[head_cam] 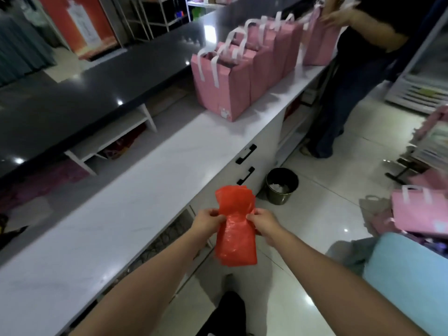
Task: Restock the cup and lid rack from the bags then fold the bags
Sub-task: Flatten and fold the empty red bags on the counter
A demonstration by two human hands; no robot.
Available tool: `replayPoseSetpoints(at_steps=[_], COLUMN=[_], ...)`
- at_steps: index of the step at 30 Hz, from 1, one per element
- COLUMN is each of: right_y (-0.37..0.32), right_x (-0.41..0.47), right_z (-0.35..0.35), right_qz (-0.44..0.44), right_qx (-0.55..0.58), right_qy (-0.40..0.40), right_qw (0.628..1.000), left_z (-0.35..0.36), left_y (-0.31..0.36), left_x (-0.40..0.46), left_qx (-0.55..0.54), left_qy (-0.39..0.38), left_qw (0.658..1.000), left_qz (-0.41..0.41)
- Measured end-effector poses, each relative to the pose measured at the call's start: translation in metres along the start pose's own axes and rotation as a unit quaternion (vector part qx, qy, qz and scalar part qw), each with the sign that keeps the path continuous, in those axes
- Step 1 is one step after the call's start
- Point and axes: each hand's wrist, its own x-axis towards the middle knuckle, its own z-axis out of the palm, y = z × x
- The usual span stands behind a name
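Closest in, two bare forearms reach forward, and between them hangs a red plastic bag, held in the air just off the front edge of the white counter. The left hand pinches one side of the bag near its middle, fingers curled onto the plastic; the right hand pinches the opposite side the same way. The bag looks flattened and already narrowed, its top flopping above the hands and the rest drooping below.

To my eye this is the folding part of the job. No cup and lid rack is anywhere in view. The next move probably calls for bringing top and bottom together, or laying the bag on the counter to crease it flat.

There is plenty of bare countertop to the left for that. Further along, a row of pink paper bags stands on the counter, where another person is busy. A small bin sits on the floor by the cabinet, and a blue cushion crowds in from the right.
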Motion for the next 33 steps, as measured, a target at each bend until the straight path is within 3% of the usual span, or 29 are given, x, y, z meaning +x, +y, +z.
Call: replayPoseSetpoints(at_steps=[11,19,25,33], right_y=[-0.045,-0.059,-0.077,-0.108], right_x=[0.085,0.135,0.186,0.243], right_z=[-0.084,-0.166,-0.245,-0.348], right_qz=[0.045,0.065,0.073,0.100], right_qx=[0.069,0.085,0.107,0.088], right_qy=[0.104,0.145,0.110,-0.008], right_qw=[0.991,0.984,0.985,0.991], left_z=[0.067,0.128,0.187,0.277], left_y=[0.092,0.152,0.201,0.238], left_x=[0.125,0.167,0.204,0.235], left_qx=[0.019,-0.067,-0.115,-0.105], left_qy=[-0.161,-0.223,-0.228,-0.213], left_qw=[0.987,0.969,0.957,0.966], left_qz=[0.018,-0.082,-0.138,-0.104])
